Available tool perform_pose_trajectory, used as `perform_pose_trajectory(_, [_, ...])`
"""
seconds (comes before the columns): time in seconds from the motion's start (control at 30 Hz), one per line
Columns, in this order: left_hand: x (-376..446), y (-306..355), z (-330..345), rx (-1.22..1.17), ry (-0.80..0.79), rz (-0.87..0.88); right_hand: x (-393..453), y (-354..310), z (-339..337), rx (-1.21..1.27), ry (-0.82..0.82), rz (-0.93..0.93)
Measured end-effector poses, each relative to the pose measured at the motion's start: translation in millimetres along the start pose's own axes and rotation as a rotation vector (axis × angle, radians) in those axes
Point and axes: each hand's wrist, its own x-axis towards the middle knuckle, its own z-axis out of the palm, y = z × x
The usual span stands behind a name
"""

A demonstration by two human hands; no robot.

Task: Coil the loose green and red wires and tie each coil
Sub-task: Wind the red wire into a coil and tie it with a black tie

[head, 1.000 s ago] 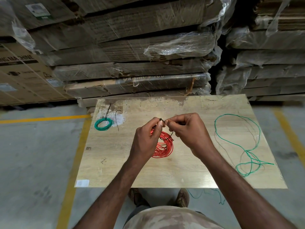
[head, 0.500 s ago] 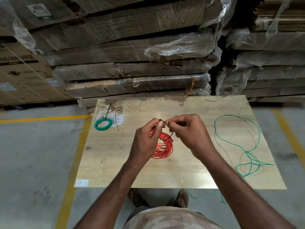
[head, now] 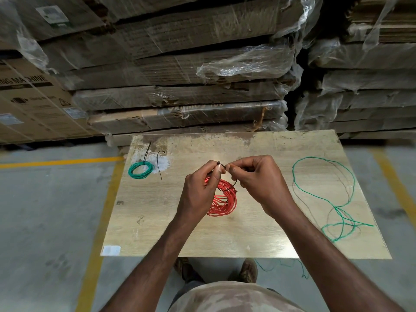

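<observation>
Head view, looking down: the left hand (head: 199,188) and right hand (head: 258,180) meet above a wooden surface (head: 258,239). The fingers of both hands pinch a thin black tie (head: 221,164) between their tips. A red wire coil (head: 222,199) hangs just below the fingers, the tie looped around its top. A tied green coil (head: 140,169) lies at the far left, with 1 spare black tie (head: 159,163) beside it. Loose green wire (head: 326,194) sprawls at the right.
</observation>
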Motion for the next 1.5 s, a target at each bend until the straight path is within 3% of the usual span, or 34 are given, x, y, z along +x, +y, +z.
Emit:
perform_pose_trajectory(0.97, [6.9,-0.1,0.5,-0.009,-0.048,-0.020,5.6,-4.4,-1.9,-0.027,0.002,0.011])
perform_pose_trajectory(1.5, [4.4,-5.5,10.1,-0.102,-0.078,-0.074,1.4,2.5,7.9,-0.279,0.105,-0.205])
